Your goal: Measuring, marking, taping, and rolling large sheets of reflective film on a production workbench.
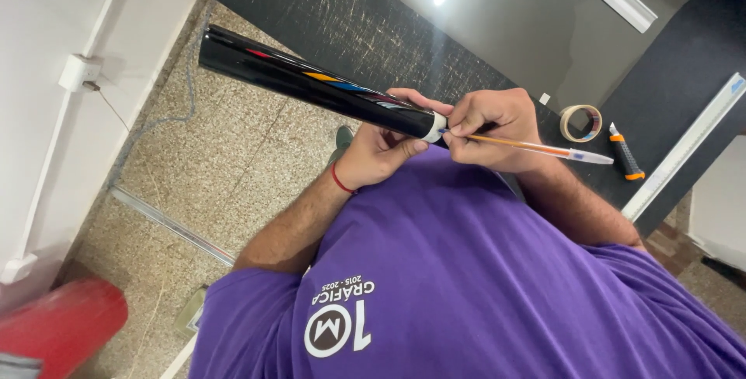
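One glossy black roll [311, 80], a long smooth tube with streaks of red, yellow and blue print showing on its skin, juts out past the edge of the dark table [404, 13] and hangs over the speckled stone floor [233, 161]. A narrow white band [437, 126] rings the end of the roll nearest the person. The left hand [381, 150] is wrapped around the roll just at that band, fingers closed under it and thumb on top. The right hand [489, 126], touching the same end of the roll, pinches one thin clear pen [536, 148] with an amber core, its tip set against the white band. Beyond the roll's banded end, on the scuffed matte table, lie one ring of pale tape [580, 122], one orange and black knife [625, 152] just beside it, and one long pale ruler [688, 146] further out.
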